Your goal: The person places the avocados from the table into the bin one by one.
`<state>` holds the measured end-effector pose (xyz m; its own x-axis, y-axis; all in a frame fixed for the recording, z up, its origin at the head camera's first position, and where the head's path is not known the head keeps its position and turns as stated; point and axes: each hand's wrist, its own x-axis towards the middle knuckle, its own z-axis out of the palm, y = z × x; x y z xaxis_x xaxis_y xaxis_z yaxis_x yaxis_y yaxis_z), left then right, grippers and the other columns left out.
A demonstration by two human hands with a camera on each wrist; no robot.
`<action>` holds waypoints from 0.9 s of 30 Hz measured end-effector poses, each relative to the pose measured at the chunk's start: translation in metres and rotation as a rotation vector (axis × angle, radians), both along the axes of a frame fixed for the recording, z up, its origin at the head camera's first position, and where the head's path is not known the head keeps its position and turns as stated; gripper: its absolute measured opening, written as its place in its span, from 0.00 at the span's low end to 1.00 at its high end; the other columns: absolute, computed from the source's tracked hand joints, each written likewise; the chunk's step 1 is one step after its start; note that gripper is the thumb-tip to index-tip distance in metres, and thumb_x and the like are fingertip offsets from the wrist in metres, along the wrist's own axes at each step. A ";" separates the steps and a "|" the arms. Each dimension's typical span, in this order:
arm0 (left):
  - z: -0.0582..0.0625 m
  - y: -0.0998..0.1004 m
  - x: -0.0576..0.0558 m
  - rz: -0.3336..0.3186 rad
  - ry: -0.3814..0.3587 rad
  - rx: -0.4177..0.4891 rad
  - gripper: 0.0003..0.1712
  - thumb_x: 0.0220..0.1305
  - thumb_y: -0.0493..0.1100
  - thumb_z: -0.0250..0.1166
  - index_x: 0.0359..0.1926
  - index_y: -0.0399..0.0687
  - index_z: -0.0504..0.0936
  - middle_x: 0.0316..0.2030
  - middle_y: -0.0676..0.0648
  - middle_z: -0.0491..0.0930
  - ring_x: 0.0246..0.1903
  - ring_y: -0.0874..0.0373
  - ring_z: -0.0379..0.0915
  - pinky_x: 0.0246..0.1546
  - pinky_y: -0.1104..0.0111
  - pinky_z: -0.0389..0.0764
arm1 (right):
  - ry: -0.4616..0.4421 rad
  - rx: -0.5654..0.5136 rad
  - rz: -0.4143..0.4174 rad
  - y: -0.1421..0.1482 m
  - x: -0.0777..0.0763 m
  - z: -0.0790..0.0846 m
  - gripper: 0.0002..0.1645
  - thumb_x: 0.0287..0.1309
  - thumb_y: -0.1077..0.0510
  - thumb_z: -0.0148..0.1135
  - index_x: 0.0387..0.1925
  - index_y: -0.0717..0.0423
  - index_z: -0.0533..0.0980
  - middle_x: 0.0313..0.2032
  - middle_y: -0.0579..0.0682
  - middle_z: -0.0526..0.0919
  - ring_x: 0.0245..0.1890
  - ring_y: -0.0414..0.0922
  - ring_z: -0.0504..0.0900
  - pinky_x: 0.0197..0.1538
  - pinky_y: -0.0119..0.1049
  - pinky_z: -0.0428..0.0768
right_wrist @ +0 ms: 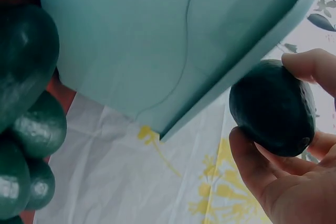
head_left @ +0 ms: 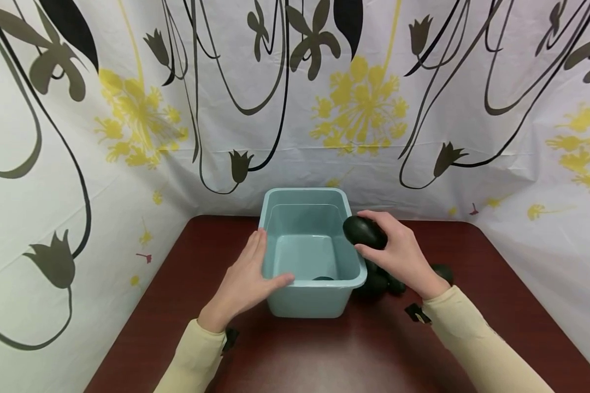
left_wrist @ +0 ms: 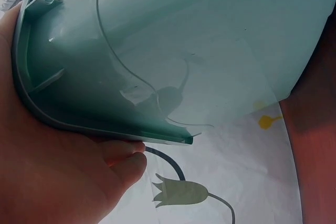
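A pale teal plastic bin point(head_left: 319, 300) stands on the table. My left hand point(head_left: 243, 284) rests at its near-left corner, fingers fairly straight along the left rim and thumb over the front rim. In the left wrist view the fingers point(left_wrist: 128, 169) touch the rim from outside. My right hand point(head_left: 398, 251) holds a dark green avocado point(head_left: 365, 232) between thumb and fingers, level with the bin's right rim. The right wrist view shows that avocado point(right_wrist: 273, 108) beside the rim. A dark piece point(head_left: 323, 278) shows inside the bin, mostly hidden by the front wall.
Several dark green, rounded fruits point(right_wrist: 26, 66) of different sizes are heaped against the bin's right side, partly under my right hand. Another dark fruit point(head_left: 443, 273) lies behind the right wrist. A patterned white cloth point(head_left: 295, 120) hangs around the dark red table point(head_left: 216, 245).
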<state>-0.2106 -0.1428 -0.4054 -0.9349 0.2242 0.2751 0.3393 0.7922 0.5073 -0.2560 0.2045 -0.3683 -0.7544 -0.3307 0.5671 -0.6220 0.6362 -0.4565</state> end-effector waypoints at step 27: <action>0.000 0.000 0.000 -0.008 -0.012 0.014 0.69 0.53 0.83 0.57 0.80 0.46 0.43 0.80 0.49 0.39 0.77 0.57 0.33 0.67 0.48 0.63 | -0.033 0.118 0.187 -0.048 -0.006 -0.002 0.38 0.55 0.50 0.76 0.66 0.36 0.71 0.58 0.35 0.75 0.52 0.36 0.76 0.48 0.42 0.79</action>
